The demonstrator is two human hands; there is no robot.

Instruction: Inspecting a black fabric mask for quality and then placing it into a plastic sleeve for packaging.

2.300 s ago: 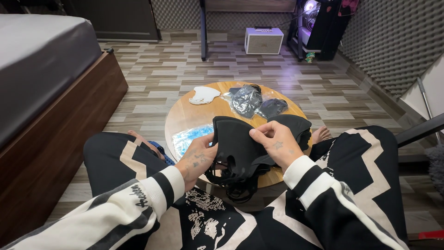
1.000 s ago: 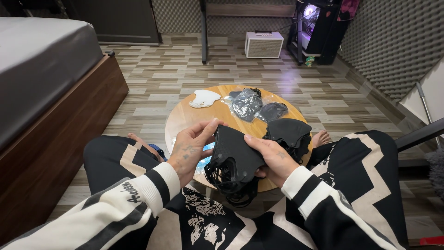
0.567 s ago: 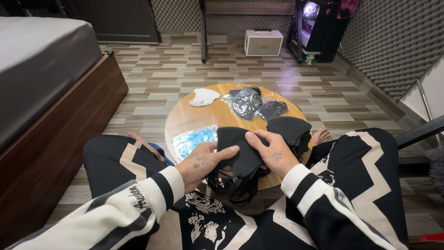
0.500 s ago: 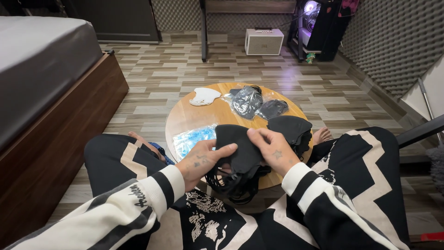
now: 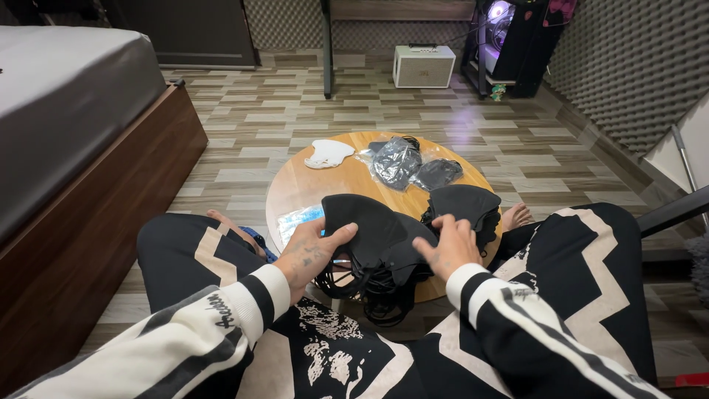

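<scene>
Black masks held over the round tabletop (image 5: pixel 310 181)

Left hand (image 5: pixel 314 250) pinches the black mask stack (image 5: pixel 373 236) by its left edge; right hand (image 5: pixel 450 247), fingers spread, rests on the stack's right side.

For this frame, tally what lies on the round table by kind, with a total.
Black mask piles: 2, one held by the left hand and touched by the right hand, at, and one at
Clear bags of black masks: 2
White mask: 1
Blue packet: 1
Total: 6. Single masks inside the piles cannot be counted.
</scene>
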